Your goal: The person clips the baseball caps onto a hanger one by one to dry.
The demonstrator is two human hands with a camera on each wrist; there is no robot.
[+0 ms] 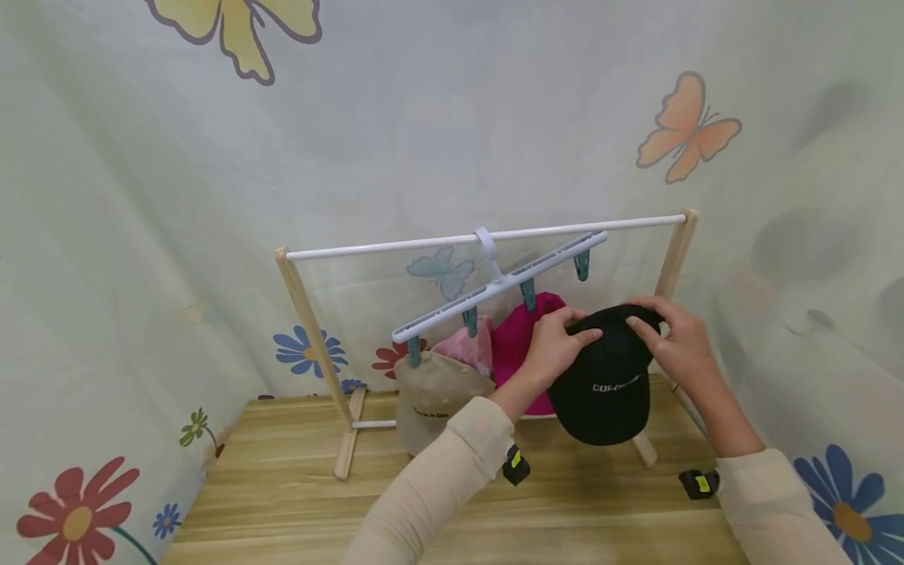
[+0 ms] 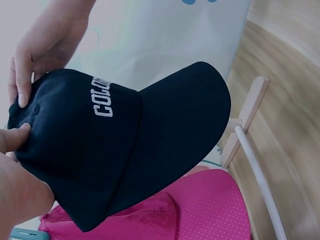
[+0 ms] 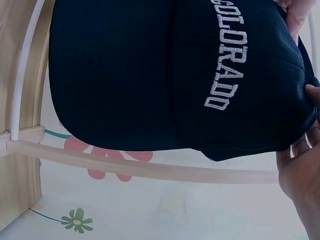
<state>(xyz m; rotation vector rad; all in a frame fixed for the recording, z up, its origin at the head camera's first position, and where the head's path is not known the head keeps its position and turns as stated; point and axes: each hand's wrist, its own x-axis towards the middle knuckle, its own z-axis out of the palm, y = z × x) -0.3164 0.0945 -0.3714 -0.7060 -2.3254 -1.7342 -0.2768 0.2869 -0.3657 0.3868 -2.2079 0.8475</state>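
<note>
Both hands grip a black baseball cap (image 1: 600, 384) by the top of its crown, brim hanging down; white COLORADO lettering shows on its front in the right wrist view. My left hand (image 1: 552, 345) pinches the crown's left side, thumb in front. On the other side my right hand (image 1: 671, 337) holds it, thumb in front and fingers behind. Left of the cap, a magenta cap (image 1: 519, 337), a pink cap (image 1: 466, 347) and a beige cap (image 1: 438, 392) hang below a white clip hanger (image 1: 487, 294). At its right end, a green clip (image 1: 582, 265) holds nothing.
The hanger hooks over the white top bar (image 1: 395, 246) of a rack with wooden side posts (image 1: 311, 329). This rack stands on a wood-grain table (image 1: 282, 502). A curtain (image 1: 551, 118) printed with butterflies and flowers surrounds it.
</note>
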